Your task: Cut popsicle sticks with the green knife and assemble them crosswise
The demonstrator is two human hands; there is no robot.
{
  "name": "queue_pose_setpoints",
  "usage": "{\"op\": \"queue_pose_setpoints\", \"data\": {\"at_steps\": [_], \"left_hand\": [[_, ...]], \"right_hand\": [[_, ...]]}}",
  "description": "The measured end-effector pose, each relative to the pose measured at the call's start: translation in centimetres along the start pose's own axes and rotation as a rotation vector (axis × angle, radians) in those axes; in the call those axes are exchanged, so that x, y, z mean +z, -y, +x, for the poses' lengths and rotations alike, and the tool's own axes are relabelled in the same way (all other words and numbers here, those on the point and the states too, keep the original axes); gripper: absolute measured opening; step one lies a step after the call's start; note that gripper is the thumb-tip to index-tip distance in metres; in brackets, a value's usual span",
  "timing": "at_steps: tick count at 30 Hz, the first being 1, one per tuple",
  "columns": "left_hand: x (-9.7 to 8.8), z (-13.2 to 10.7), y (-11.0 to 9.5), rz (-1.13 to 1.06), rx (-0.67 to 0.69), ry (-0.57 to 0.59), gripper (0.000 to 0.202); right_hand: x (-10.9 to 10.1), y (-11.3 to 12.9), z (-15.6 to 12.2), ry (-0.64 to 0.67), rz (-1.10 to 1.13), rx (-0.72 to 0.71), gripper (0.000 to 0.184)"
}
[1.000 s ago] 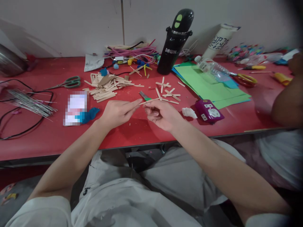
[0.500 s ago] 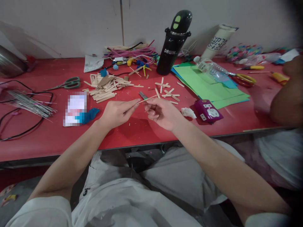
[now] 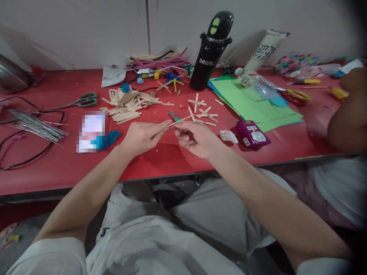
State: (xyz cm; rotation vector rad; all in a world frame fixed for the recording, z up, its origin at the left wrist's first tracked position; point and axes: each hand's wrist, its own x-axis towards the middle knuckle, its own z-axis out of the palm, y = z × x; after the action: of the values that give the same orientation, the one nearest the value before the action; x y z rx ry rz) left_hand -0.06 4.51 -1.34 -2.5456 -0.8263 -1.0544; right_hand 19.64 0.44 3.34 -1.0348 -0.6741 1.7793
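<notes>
My left hand (image 3: 142, 135) and my right hand (image 3: 195, 138) meet over the red table (image 3: 57, 168), both pinched on one thin wooden stick (image 3: 179, 120) that slants up to the right. Just behind the stick lies a small cutter with a green grip (image 3: 174, 115). A heap of flat wooden sticks (image 3: 127, 105) lies behind my left hand. Short cut stick pieces (image 3: 202, 109) are scattered behind my right hand.
A black flask (image 3: 211, 49) stands at the back. Green paper sheets (image 3: 254, 105), a clear plastic bottle (image 3: 256, 82), a purple power socket (image 3: 254, 134), green-handled scissors (image 3: 82, 100), a wire bundle (image 3: 34, 126) and pink cords (image 3: 160, 63) lie around. Another person's arm (image 3: 348, 122) rests at right.
The stick's far end has shifted slightly between the frames as my fingers work it. Both hands stay in nearly the same place.
</notes>
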Motion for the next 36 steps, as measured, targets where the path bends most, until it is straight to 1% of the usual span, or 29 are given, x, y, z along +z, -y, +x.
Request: {"op": "queue_pose_setpoints", "data": {"at_steps": [7, 12, 15, 19, 21, 23, 24, 25, 26, 27, 29, 32, 34, 36], "left_hand": [[-0.4, 0.1, -0.3, 0.023, 0.05, -0.002, 0.03], [-0.2, 0.0, -0.4, -0.004, 0.025, 0.019, 0.03], [-0.2, 0.2, -0.6, -0.068, -0.036, 0.018, 0.03], [-1.1, 0.8, -0.9, -0.221, -0.19, 0.053, 0.033], [-1.7, 1.1, -0.9, -0.328, -0.276, 0.082, 0.037], [-2.2, 1.3, -0.9, -0.428, -0.347, 0.105, 0.037], [-2.4, 1.3, -0.9, -0.461, -0.37, 0.112, 0.037], [-2.5, 1.3, -0.8, -0.479, -0.38, 0.114, 0.037], [-2.5, 1.3, -0.7, -0.48, -0.38, 0.111, 0.037], [-2.5, 1.3, -0.6, -0.467, -0.369, 0.104, 0.037], [-2.2, 1.1, -0.4, -0.418, -0.331, 0.099, 0.035], [-1.7, 0.9, -0.1, -0.378, -0.29, 0.13, 0.027], [-1.5, 0.9, 0.0, -0.408, -0.311, 0.162, 0.025], [-1.6, 1.1, 0.0, -0.476, -0.372, 0.206, 0.029]], "right_hand": [[-0.1, 0.0, 0.0, -0.022, -0.029, -0.038, 0.018], [-0.3, -0.5, 0.1, 0.016, -0.078, -0.072, 0.016], [-0.2, -0.8, 0.2, 0.041, -0.117, -0.064, 0.013], [-0.3, -0.9, 0.2, 0.032, -0.168, -0.054, 0.012], [-0.6, -0.7, 0.3, -0.004, -0.198, -0.073, 0.02], [-0.9, -0.5, 0.3, -0.048, -0.249, -0.126, 0.03], [-1.0, -0.3, 0.3, -0.064, -0.271, -0.165, 0.03], [-1.1, -0.1, 0.2, -0.067, -0.287, -0.202, 0.024], [-1.1, 0.1, 0.1, -0.059, -0.293, -0.229, 0.013], [-1.2, 0.3, -0.1, -0.037, -0.291, -0.242, 0.007], [-1.1, 0.6, -0.2, 0.018, -0.291, -0.243, 0.019], [-1.1, 0.6, -0.1, 0.02, -0.305, -0.27, 0.026], [-1.3, 0.4, 0.2, -0.001, -0.304, -0.3, 0.022], [-1.6, 0.1, 0.6, 0.004, -0.303, -0.326, 0.014]]}}
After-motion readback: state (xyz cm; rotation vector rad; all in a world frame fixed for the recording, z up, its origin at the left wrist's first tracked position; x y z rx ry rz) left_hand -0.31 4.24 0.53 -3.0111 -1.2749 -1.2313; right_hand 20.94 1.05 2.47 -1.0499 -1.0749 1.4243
